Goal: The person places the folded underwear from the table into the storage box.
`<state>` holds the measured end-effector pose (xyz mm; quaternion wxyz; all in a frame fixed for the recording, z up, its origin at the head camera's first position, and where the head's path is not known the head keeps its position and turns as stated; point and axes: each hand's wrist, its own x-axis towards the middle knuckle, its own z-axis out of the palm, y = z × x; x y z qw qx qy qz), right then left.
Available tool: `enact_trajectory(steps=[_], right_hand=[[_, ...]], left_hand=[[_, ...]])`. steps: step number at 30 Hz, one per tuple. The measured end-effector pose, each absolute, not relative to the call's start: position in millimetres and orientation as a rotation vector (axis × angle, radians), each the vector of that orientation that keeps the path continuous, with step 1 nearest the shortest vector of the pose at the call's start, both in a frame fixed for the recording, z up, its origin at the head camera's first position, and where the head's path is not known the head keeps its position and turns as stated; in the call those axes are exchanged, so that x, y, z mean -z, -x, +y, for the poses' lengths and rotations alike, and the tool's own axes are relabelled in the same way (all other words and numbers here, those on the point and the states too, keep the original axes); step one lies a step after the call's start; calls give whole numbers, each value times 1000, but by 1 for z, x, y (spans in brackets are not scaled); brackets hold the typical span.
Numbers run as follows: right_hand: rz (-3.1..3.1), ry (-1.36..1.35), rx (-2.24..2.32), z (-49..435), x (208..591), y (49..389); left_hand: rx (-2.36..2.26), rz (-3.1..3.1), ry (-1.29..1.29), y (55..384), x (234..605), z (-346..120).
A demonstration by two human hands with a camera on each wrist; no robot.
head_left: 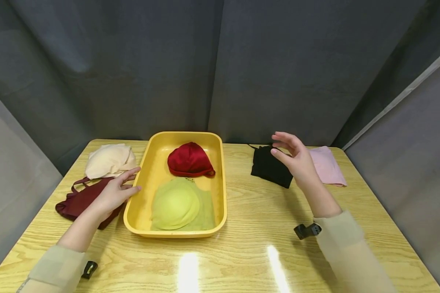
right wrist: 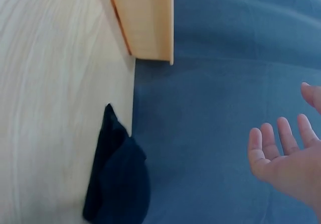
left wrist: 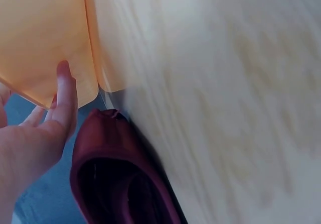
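Note:
A yellow plastic tray (head_left: 176, 234) holds a folded red bra (head_left: 190, 159) at its far end and a folded yellow-green bra (head_left: 177, 205) nearer. My left hand (head_left: 115, 195) is at the tray's left rim, fingers loosely extended, thumb and forefinger right at the edge. Beneath that hand lies a maroon bra (head_left: 84, 200), its strap looped to the left, also showing in the left wrist view below the hand (left wrist: 45, 133). My right hand (head_left: 295, 158) hovers over a folded black garment (head_left: 269, 167) with a thin strap, holding nothing, fingers loosely bent and thumb apart.
A folded beige bra (head_left: 110, 160) lies at the back left, beyond the maroon one. Behind the right hand is a folded pink cloth (head_left: 326, 165). Grey curtains (head_left: 150, 69) close in the wooden table (head_left: 249, 240) at the back and sides.

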<state>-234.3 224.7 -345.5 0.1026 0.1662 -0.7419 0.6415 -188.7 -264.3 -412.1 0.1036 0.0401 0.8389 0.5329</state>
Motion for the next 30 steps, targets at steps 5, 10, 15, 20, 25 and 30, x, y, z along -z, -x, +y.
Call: enact_trajectory(steps=[5, 10, 15, 20, 25, 30], right_hand=[[-2135, -451, -1949, 234, 357, 235], [-2063, -418, -1999, 243, 367, 239], [-2034, -377, -2027, 251, 375, 243], [-2045, -345, -2053, 258, 381, 247], [-2103, -299, -2064, 264, 386, 250], [-2182, -230, -2046, 269, 393, 255]], left_hand=[[-1600, 2441, -142, 189, 414, -266], [-1602, 2441, -166, 190, 416, -267], [-1603, 2444, -171, 189, 416, -267], [-1618, 2425, -175, 189, 415, -266], [-1635, 2394, -170, 188, 416, -266], [-1631, 2394, -172, 187, 415, -266]])
